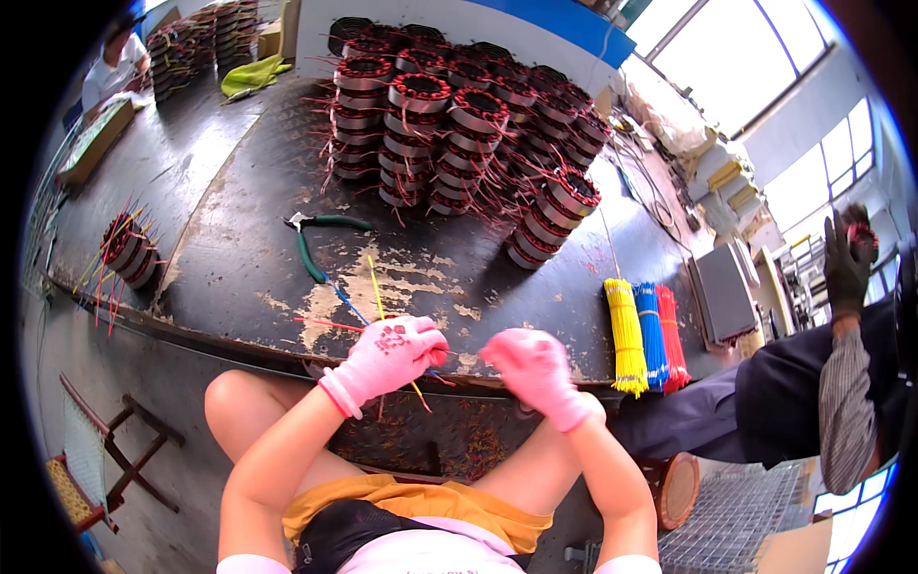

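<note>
My left hand, in a pink glove, is closed around a few thin wires at the table's front edge. A yellow wire, a red wire and a blue wire stick out past it. My right hand, also gloved in pink, is a short way to the right, blurred, its fingers curled together. Whatever may be between them is too small to make out. Beyond my left hand lie cutting pliers with dark green handles, spread apart on the worn dark table.
Stacked motor stators with red windings fill the table's back. One stator with coloured leads stands at left. Bundled yellow wires, blue wires and red wires lie right. A co-worker's gloved hand holds a stator at far right.
</note>
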The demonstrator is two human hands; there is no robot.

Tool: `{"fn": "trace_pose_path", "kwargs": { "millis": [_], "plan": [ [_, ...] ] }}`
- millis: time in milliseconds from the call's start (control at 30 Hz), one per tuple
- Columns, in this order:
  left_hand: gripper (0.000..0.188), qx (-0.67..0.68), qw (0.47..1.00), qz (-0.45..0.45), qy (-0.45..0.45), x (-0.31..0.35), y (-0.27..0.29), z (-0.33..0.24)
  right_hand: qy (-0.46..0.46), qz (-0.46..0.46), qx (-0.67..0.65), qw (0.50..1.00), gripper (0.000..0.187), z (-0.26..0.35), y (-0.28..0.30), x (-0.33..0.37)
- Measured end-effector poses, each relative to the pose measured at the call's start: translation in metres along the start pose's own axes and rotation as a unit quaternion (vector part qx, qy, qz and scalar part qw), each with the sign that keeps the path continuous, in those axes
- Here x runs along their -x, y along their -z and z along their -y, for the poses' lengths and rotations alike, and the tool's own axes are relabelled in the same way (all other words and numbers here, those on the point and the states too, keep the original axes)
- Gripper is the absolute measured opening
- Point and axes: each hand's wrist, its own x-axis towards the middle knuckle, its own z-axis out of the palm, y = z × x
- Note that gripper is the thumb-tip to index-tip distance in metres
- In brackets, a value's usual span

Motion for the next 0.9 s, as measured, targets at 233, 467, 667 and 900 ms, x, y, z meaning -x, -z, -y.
{"fn": "trace_pose_path", "kwargs": {
  "millis": [233,467,667,900],
  "plan": [
    [0.011,-0.010,1.000,-0.013,0.020,-0.006,0.001,0.004,-0.091,0.145,0.094,0.981,0.037,0.002,0.014,0.033],
    [0.009,-0.004,1.000,0.000,0.009,-0.013,-0.003,0.001,0.099,-0.003,0.059,0.993,0.023,-0.002,-0.035,-0.017],
    [0.008,0.005,1.000,-0.003,0.001,-0.015,-0.005,-0.002,-0.364,0.194,-0.610,0.677,0.028,-0.007,-0.045,-0.022],
    [0.009,0.013,1.000,0.002,0.008,-0.019,-0.005,-0.002,-0.148,0.017,-0.115,0.982,0.026,0.004,-0.029,-0.014]
  ]
}}
